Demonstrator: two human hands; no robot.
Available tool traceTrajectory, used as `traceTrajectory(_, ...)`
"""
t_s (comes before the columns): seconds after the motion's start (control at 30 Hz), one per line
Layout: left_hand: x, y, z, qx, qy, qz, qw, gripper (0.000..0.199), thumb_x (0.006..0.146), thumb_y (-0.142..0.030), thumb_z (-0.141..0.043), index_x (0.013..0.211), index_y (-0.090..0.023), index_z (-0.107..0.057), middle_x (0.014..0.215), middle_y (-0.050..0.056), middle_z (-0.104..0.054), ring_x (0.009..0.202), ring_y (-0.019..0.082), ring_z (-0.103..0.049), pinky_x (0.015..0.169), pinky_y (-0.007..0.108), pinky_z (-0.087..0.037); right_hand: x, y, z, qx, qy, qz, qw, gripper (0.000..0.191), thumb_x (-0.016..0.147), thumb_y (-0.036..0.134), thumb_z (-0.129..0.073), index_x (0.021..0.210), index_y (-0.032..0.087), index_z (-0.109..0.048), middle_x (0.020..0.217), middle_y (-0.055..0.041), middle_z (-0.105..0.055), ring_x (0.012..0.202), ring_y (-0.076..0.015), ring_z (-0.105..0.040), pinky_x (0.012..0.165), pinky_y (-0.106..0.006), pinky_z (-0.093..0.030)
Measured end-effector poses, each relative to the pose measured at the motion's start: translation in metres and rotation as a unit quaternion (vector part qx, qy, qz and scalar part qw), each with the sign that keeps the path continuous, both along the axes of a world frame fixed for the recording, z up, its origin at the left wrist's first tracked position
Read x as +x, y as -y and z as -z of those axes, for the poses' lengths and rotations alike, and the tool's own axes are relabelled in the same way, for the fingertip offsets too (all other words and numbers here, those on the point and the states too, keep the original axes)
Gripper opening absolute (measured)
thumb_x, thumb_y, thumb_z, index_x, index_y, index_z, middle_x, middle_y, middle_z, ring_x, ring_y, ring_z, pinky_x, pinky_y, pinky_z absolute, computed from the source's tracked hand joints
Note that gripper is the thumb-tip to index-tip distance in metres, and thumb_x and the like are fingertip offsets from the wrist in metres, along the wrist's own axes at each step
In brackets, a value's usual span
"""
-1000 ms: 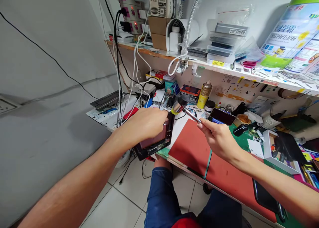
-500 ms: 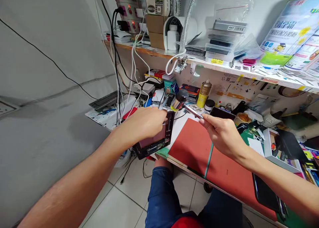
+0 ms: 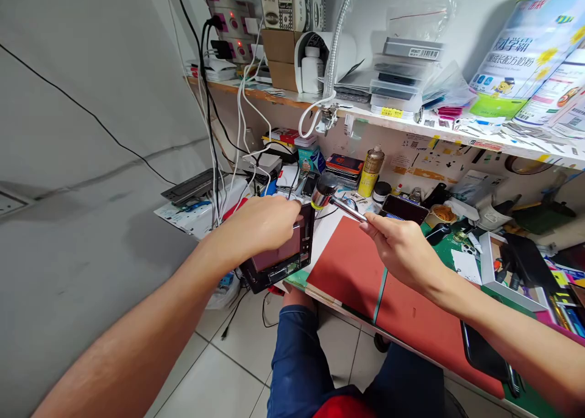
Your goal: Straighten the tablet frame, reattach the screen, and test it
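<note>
My left hand (image 3: 272,223) is closed on the upper edge of a black-framed device (image 3: 305,247), which hangs tilted at the left end of the desk with its reddish inner panel showing. Its fingertips are partly hidden. In my right hand (image 3: 395,238) is the thin metal handle of a tool (image 3: 350,209), pinched between thumb and fingers. The round dark and silver head of the tool (image 3: 323,190) points left, close to the device's upper right corner. A gap shows between my two hands.
Red mats (image 3: 420,311) cover the desk front. Behind stand a yellow spray can (image 3: 370,172), a black phone (image 3: 404,209) and a parts box (image 3: 512,278). White and black cables hang at the left. A loaded shelf (image 3: 457,131) runs above; another phone (image 3: 487,351) lies front right.
The tool's head has moved slightly left and down towards the device, with my right hand following. My left hand keeps its hold. The view has shifted a little.
</note>
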State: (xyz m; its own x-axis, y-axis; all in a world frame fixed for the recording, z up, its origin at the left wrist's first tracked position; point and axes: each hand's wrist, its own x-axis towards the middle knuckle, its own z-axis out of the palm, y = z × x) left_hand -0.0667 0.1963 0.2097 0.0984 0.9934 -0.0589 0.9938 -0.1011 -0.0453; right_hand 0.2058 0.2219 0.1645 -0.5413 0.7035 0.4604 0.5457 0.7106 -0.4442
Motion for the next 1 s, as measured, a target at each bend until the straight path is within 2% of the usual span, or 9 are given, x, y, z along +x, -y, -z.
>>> traceTrajectory(0.2, -0.001, 0.014, -0.012, -0.032, -0.057, -0.003, 0.998, 0.029, 0.105, -0.028, -0.043, 0.103, -0.015, -0.07, 0.092, 0.018, -0.074, 0.084, 0.033, -0.07, 0.063, 0.039, -0.032, 0.048, 0.026, 0.019, -0.109, -0.009, 0.129, 0.986, 0.044, 0.11, 0.055, -0.044, 0.088, 0.024, -0.065, 0.06, 0.0032, -0.055, 0.052, -0.0155, -0.046, 0.058, -0.029, -0.037)
traceTrajectory(0.4, -0.017, 0.057, -0.019, 0.001, 0.122, -0.01, 0.993, 0.034, 0.107, -0.042, -0.035, 0.092, -0.023, -0.06, 0.089, 0.009, -0.072, 0.08, 0.025, -0.062, 0.075, 0.039, -0.038, 0.119, 0.059, 0.135, -0.295, 0.078, 0.252, 0.918, 0.056, 0.101, 0.065, -0.037, 0.084, 0.028, -0.075, 0.076, -0.0074, -0.077, 0.073, -0.03, -0.074, 0.065, -0.035, -0.05)
traceTrajectory(0.5, -0.014, 0.077, -0.009, -0.013, 0.241, -0.001, 0.97, 0.039, 0.106, -0.05, -0.037, 0.087, -0.024, -0.058, 0.087, 0.005, -0.071, 0.076, 0.022, -0.059, 0.074, 0.036, -0.04, 0.135, 0.071, 0.189, -0.262, 0.103, 0.3, 0.911, 0.057, 0.101, 0.062, -0.035, 0.092, 0.028, -0.08, 0.089, -0.0111, -0.081, 0.083, -0.034, -0.078, 0.066, -0.038, -0.053)
traceTrajectory(0.57, -0.007, 0.087, 0.003, -0.027, 0.297, 0.003, 0.955, 0.042, 0.106, -0.054, -0.04, 0.083, -0.024, -0.057, 0.082, 0.003, -0.07, 0.074, 0.02, -0.057, 0.074, 0.035, -0.042, 0.136, 0.078, 0.209, -0.205, 0.119, 0.318, 0.918, 0.063, 0.104, 0.061, -0.031, 0.096, 0.024, -0.081, 0.092, -0.0125, -0.079, 0.08, -0.0335, -0.078, 0.063, -0.039, -0.052)
traceTrajectory(0.67, 0.008, 0.098, 0.024, -0.06, 0.377, -0.001, 0.924, 0.043, 0.107, -0.055, -0.043, 0.09, -0.023, -0.065, 0.092, 0.005, -0.074, 0.082, 0.022, -0.062, 0.079, 0.035, -0.047, 0.13, 0.089, 0.212, -0.084, 0.146, 0.323, 0.931, 0.076, 0.108, 0.064, -0.022, 0.1, 0.018, -0.082, 0.083, -0.0142, -0.073, 0.075, -0.034, -0.073, 0.062, -0.042, -0.051)
traceTrajectory(0.77, 0.021, 0.107, 0.043, -0.081, 0.443, -0.026, 0.892, 0.044, 0.105, -0.057, -0.049, 0.097, -0.021, -0.072, 0.098, 0.006, -0.078, 0.087, 0.024, -0.066, 0.078, 0.034, -0.052, 0.121, 0.102, 0.197, 0.003, 0.095, 0.315, 0.944, 0.08, 0.107, 0.071, -0.026, 0.099, 0.014, -0.082, 0.086, -0.0194, -0.074, 0.09, -0.0392, -0.072, 0.081, -0.052, -0.055)
traceTrajectory(0.87, 0.032, 0.115, 0.057, -0.098, 0.515, -0.047, 0.85, 0.043, 0.103, -0.058, -0.056, 0.103, -0.021, -0.078, 0.097, 0.005, -0.08, 0.086, 0.025, -0.07, 0.076, 0.032, -0.055, 0.111, 0.126, 0.181, -0.133, -0.095, 0.236, 0.958, 0.061, 0.105, 0.068, -0.046, 0.109, 0.019, -0.083, 0.11, -0.0185, -0.081, 0.11, -0.0384, -0.073, 0.099, -0.055, -0.057)
traceTrajectory(0.93, 0.038, 0.12, 0.065, -0.102, 0.555, -0.069, 0.822, 0.043, 0.101, -0.058, -0.06, 0.107, -0.021, -0.08, 0.096, 0.006, -0.081, 0.088, 0.026, -0.072, 0.078, 0.033, -0.058, 0.104, 0.146, 0.174, -0.327, -0.249, 0.162, 0.897, 0.052, 0.104, 0.065, -0.055, 0.111, 0.023, -0.084, 0.117, -0.0155, -0.082, 0.112, -0.0355, -0.076, 0.099, -0.05, -0.062)
traceTrajectory(1.0, 0.045, 0.125, 0.072, -0.103, 0.595, -0.097, 0.791, 0.043, 0.1, -0.058, -0.063, 0.111, -0.02, -0.081, 0.097, 0.007, -0.082, 0.091, 0.028, -0.074, 0.082, 0.036, -0.06, 0.098, 0.163, 0.169, -0.468, -0.392, 0.147, 0.778, 0.051, 0.099, 0.066, -0.062, 0.112, 0.022, -0.084, 0.112, -0.0162, -0.084, 0.104, -0.0359, -0.08, 0.089, -0.048, -0.067)
